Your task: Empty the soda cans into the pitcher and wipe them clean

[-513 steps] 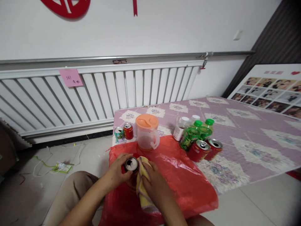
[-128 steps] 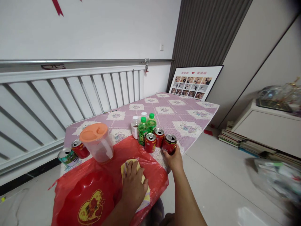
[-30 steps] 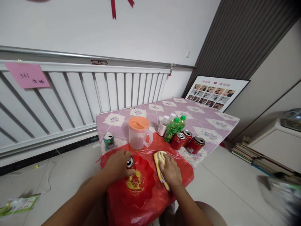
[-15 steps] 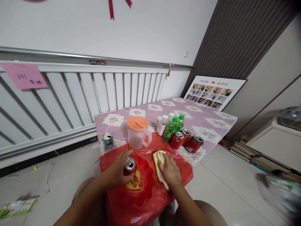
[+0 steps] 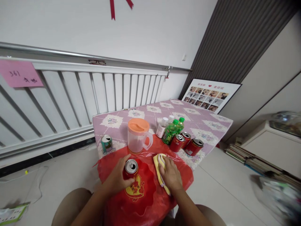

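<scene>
From the head cam, got the left hand (image 5: 118, 176) gripping a red can (image 5: 131, 170) over the red tray (image 5: 143, 202), and the right hand (image 5: 171, 173) on a yellow cloth (image 5: 158, 168), can't tell if clutching or just resting. Can also see a lidded jug (image 5: 136, 140) behind, a teal can (image 5: 107, 145) left, bottles (image 5: 170, 131) and three red cans (image 5: 177, 143) right. Can't make out contents, honestly.

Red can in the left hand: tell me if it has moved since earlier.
Yes: once left of the jug beside the teal can, the red can is now on the jug's near side, in the left hand.
</scene>
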### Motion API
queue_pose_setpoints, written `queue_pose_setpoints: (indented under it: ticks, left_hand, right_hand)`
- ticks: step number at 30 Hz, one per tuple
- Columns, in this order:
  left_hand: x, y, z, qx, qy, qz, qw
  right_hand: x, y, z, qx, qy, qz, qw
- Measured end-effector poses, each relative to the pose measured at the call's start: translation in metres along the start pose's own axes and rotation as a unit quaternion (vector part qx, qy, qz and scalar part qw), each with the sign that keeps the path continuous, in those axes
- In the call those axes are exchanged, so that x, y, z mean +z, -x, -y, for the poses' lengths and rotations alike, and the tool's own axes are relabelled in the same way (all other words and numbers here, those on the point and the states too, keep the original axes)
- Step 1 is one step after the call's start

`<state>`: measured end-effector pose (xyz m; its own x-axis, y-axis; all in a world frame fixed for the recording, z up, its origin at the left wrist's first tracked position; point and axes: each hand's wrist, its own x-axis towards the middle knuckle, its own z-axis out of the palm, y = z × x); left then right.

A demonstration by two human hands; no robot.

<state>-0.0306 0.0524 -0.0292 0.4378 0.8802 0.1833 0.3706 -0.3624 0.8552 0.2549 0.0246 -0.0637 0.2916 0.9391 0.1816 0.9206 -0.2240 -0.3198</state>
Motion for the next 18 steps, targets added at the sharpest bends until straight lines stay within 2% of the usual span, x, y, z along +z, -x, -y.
queue_pose_setpoints:
  ticks: [5, 12, 18]
  left_hand:
    - [0.011, 0.002, 0.005, -0.002, 0.013, -0.050, 0.999]
    - [0.013, 0.005, 0.006, -0.027, 0.033, -0.009, 0.999]
    - [0.009, 0.003, 0.004, -0.039, 0.017, -0.005, 0.999]
  right_hand:
    - [0.002, 0.000, -0.001, -0.002, -0.005, -0.005, 1.000]
    - [0.002, -0.001, -0.003, -0.005, -0.014, -0.008, 1.000]
    - [0.001, -0.002, -0.002, -0.006, -0.038, -0.010, 0.999]
